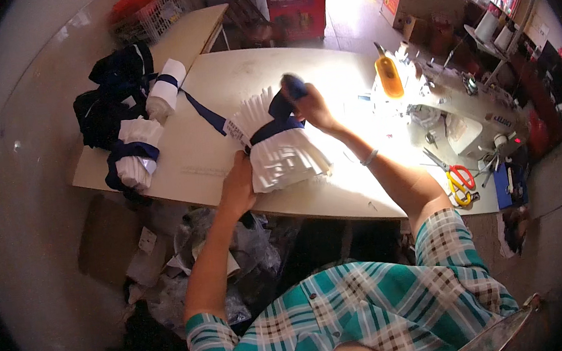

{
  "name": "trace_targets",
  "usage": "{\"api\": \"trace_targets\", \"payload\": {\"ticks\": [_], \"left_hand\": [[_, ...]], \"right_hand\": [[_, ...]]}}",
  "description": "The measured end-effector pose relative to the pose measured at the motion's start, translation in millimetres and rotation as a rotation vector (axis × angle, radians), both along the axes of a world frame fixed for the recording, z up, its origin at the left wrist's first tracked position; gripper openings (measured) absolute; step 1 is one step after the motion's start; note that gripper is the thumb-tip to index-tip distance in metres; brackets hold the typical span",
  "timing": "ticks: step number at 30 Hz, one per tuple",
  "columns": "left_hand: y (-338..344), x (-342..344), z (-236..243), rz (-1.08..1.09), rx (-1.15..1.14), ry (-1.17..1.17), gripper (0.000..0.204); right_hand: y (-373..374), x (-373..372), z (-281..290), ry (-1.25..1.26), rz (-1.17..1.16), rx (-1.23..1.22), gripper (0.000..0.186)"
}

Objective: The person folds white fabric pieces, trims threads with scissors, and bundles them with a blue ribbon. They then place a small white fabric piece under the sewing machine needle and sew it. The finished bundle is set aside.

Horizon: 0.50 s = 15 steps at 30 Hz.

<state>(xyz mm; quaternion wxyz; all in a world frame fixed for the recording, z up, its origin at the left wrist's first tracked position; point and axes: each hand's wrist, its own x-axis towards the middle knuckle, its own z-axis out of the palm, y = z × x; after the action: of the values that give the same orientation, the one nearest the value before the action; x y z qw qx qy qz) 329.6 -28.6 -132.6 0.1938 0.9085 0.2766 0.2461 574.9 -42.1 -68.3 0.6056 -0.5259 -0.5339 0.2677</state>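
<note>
The white pleated bundle (pixel 288 161) lies on the table (pixel 357 192) between your 2 hands, its long axis running roughly away from you, with 1 navy band (pixel 270 130) across it. Your left hand (pixel 236 188) is nearer, touching its left edge, finger closure hidden; your right hand (pixel 314 110) is closed around dark navy cloth (pixel 293 87).

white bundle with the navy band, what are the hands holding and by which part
The right hand holds the navy band by a blurred, bunched part. The left hand is against the white bundle at its left side; its grip cannot be told.
</note>
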Motion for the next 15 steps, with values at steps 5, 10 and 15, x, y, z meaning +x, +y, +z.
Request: {"api": "trace_targets", "payload": {"ticks": [5, 10, 15], "left_hand": [[22, 6, -23, -0.055, -0.385, -0.136, 0.057], [4, 13, 14, 0.097, -0.217, 0.229, 0.063], [-19, 16, 32, 0.087, -0.186, 0.213, 0.068]], "right_hand": [[-43, 44, -12, 0.329, -0.219, -0.244, 0.031], [-102, 35, -49, 0.614, -0.214, -0.308, 0.019], [-108, -8, -15, 0.634, 0.210, -0.045, 0.030]]}}
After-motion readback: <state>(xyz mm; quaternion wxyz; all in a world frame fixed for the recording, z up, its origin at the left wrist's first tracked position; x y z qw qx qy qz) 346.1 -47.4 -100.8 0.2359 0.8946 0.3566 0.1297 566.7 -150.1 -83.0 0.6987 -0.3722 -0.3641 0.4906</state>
